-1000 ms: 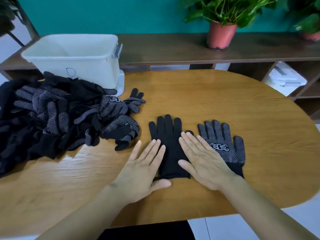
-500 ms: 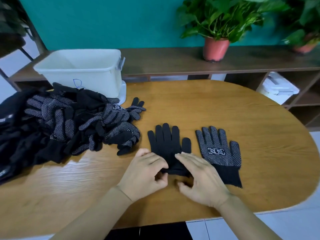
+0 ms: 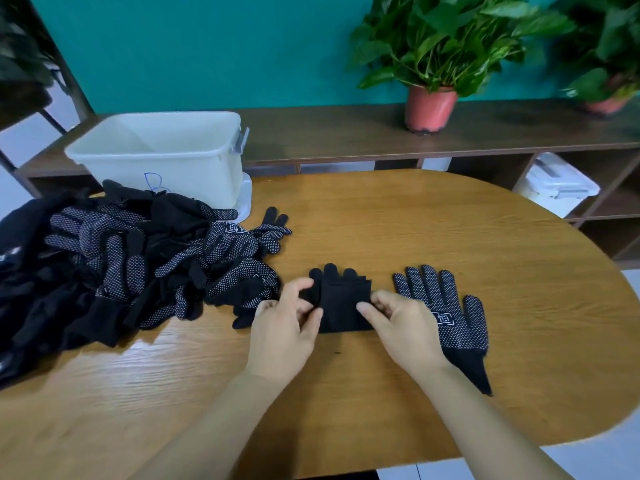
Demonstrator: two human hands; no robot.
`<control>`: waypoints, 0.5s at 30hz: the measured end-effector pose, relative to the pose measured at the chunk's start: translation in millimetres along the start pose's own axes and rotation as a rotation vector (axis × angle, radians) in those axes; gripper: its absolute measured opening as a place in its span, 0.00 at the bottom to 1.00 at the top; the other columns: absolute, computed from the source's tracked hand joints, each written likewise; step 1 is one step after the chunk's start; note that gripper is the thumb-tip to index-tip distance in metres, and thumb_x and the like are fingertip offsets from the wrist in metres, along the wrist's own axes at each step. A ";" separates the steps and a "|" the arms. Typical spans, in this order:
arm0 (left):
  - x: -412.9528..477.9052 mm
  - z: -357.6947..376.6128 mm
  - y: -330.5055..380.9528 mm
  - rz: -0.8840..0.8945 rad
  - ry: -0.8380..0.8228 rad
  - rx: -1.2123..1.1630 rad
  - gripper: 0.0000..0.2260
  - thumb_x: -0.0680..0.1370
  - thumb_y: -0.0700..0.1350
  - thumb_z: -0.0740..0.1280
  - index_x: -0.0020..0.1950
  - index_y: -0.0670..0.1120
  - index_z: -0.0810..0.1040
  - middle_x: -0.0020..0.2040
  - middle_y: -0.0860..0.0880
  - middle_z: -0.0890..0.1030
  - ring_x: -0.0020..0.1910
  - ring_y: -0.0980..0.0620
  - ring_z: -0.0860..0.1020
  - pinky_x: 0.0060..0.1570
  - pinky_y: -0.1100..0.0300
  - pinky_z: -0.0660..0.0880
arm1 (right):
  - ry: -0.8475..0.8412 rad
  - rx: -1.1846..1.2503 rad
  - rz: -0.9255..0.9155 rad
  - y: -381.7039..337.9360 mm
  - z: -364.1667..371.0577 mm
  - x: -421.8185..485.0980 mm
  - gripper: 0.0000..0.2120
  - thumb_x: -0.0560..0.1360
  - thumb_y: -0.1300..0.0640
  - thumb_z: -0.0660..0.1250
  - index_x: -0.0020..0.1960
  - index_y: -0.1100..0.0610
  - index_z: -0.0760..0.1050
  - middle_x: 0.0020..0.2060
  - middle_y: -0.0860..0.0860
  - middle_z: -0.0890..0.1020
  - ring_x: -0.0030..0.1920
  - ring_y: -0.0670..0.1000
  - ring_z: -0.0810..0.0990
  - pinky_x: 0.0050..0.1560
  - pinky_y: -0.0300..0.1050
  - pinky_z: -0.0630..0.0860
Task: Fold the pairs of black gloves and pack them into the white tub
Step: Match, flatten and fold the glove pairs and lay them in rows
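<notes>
A plain black glove lies on the wooden table, its cuff end folded up over the palm so only the fingertips show beyond the fold. My left hand pinches the fold's left edge and my right hand pinches its right edge. A second black glove with white dots lies flat just to the right, partly under my right wrist. The white tub stands at the back left of the table, and nothing shows inside it.
A large heap of black dotted gloves covers the table's left side, up against the tub. Behind the table runs a dark shelf with potted plants. A white lidded box sits in a lower compartment at the right.
My hands went from lying flat on the plain glove to pinching its cuff and folding it up over the palm toward the fingers. The dotted glove has not moved.
</notes>
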State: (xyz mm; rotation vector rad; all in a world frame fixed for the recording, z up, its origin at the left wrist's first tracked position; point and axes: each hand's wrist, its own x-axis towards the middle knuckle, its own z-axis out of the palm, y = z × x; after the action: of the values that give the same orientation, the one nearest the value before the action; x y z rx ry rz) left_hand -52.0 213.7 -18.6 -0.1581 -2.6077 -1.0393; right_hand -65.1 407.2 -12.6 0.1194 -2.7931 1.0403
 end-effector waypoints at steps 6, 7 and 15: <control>10.3 14.7 -2.1 -0.065 0.054 0.000 0.20 0.77 0.41 0.71 0.68 0.47 0.69 0.35 0.59 0.79 0.33 0.58 0.77 0.59 0.56 0.68 | 0.076 -0.138 0.021 -9.0 13.2 13.4 0.09 0.79 0.46 0.65 0.49 0.50 0.79 0.37 0.47 0.83 0.40 0.53 0.81 0.40 0.46 0.75; 10.9 16.1 -1.9 -0.069 0.056 0.019 0.19 0.78 0.41 0.70 0.67 0.47 0.70 0.35 0.58 0.78 0.32 0.57 0.77 0.59 0.59 0.66 | 0.114 -0.156 0.014 -8.2 17.9 13.9 0.10 0.79 0.46 0.66 0.53 0.51 0.80 0.41 0.49 0.84 0.43 0.54 0.82 0.42 0.47 0.76; 10.8 23.2 -4.9 0.077 0.083 0.298 0.15 0.74 0.40 0.73 0.58 0.48 0.77 0.46 0.50 0.80 0.42 0.48 0.80 0.53 0.53 0.66 | 0.396 -0.386 -0.200 -0.9 36.2 13.6 0.03 0.72 0.58 0.70 0.45 0.58 0.81 0.39 0.53 0.79 0.37 0.57 0.80 0.36 0.48 0.75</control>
State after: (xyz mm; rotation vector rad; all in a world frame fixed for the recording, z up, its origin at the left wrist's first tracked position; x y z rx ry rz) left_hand -69.3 225.8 -33.9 -0.1386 -2.6199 -0.6092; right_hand -82.6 382.5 -36.6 0.1253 -2.4959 0.4125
